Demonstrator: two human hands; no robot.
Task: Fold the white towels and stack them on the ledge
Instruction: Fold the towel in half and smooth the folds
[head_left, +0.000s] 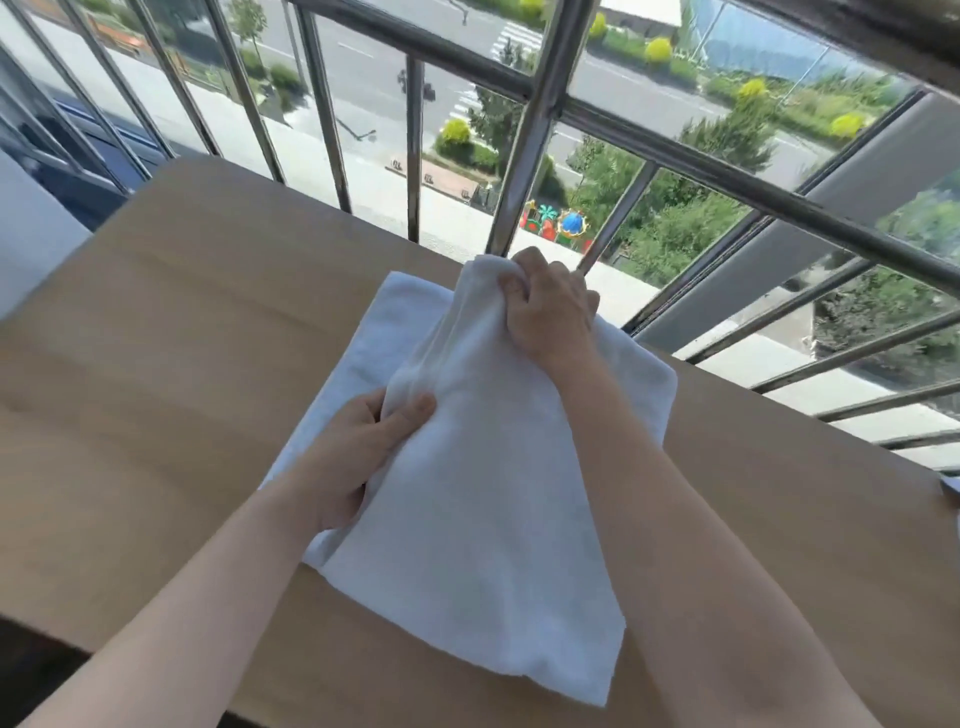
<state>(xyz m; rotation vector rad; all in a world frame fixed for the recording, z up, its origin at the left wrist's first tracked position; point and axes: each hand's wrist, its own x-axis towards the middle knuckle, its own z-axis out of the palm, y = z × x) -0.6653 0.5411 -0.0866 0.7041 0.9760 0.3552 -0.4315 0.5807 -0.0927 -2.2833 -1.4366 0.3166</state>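
We find the fold in hand and not yet closed. The soft white terry towel (493, 493) lies on the pale wooden tabletop (182, 338), which we take to be the ledge of the task, just before the grey metal window railing (524, 145). The right hand (550, 306) has its grip closed round the bunched far end of the towel, fingers curled into the cloth and that end raised off the surface. The left hand (358, 447) pinches a raised ridge of cloth at the towel's left side between thumb and fingers. Neither grip is empty or wide. A flat white layer shows beneath, spreading left and far of the lifted cloth; we cannot tell whether it is part of the same towel or a second one already laid down. The towel's long axis runs from the railing side toward the person, slanting a little to the right at the near end, where one corner points at the tabletop's near edge. In our judgement the next move calls for carrying the held end over so the edges meet, then pressing out the ridge, since the slack middle would otherwise set in a crooked fold.
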